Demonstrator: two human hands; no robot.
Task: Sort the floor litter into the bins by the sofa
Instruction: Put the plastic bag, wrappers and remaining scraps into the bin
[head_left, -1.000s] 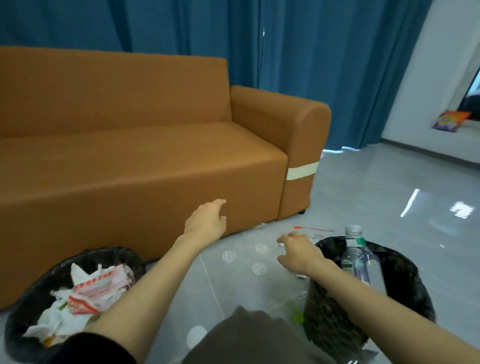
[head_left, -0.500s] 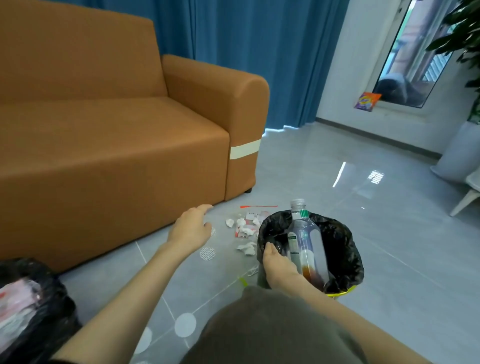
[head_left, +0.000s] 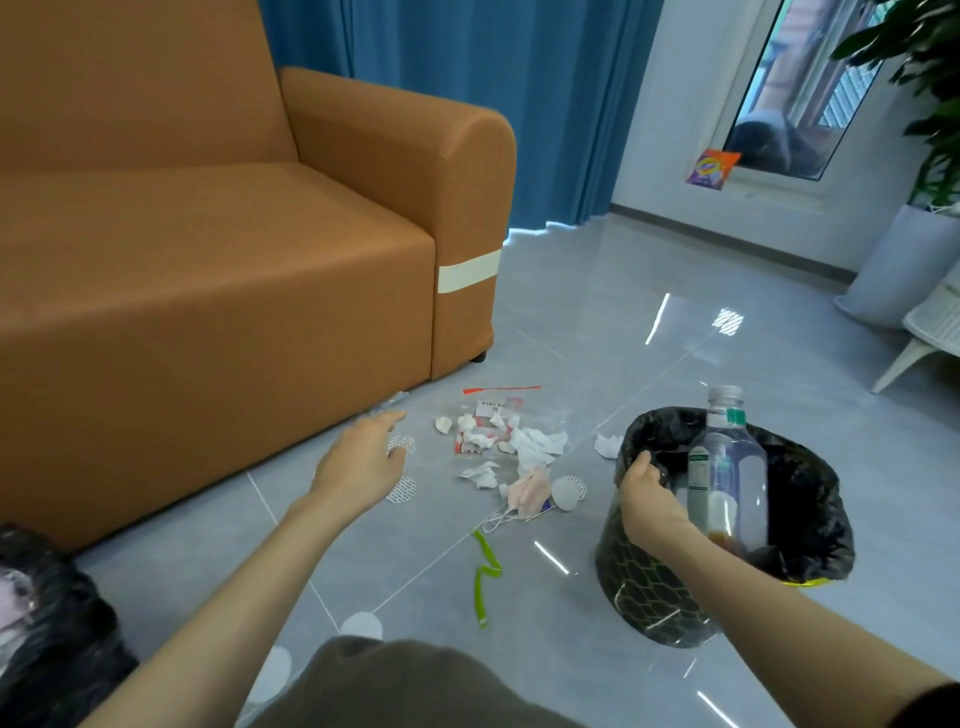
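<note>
- Leftmost, at 8 o'clock in the view: left bin (head_left: 47, 613), black-lined and cut off by the frame edge, with pale scraps inside. Well apart from the loose litter.
- Next, left grip (head_left: 358, 462): fingers straight and slightly spread, palm down, holding nothing. Hovering over the floor (head_left: 675, 291) just in front of the sofa (head_left: 208, 270) base.
- Then the relation that matters: litter pile (head_left: 519, 447) at 3 o'clock from the left grip, near its fingertips and lying between the two grips.
  - Crumpled white paper and a red-printed clear bag, with a pink mask (head_left: 527, 491) at the pile's 6 o'clock edge.
  - No clear long axis to the heap; loosely spread from 11 to 5 o'clock.
- Just below the pile: green strip (head_left: 485, 571), flat on the floor, long axis running 12 to 6 o'clock. At 4 o'clock from the left grip.
- Further right: white scrap (head_left: 607, 446), lying alone just beside the right bin's 9 o'clock side.
- Right grip (head_left: 647, 493): fingers curled over the 9 o'clock rim of the right bin (head_left: 810, 499), clutching the rim and its black liner. Litter pile at 10 o'clock from it.
- Inside the right bin: clear bottle (head_left: 727, 467), standing slightly tilted, neck above the rim.
- Judged from this: left grip free and near the pile's 9 o'clock edge, so probably the one to pick. Short reach toward 3 o'clock, then a carry either way depending on the piece.
</note>
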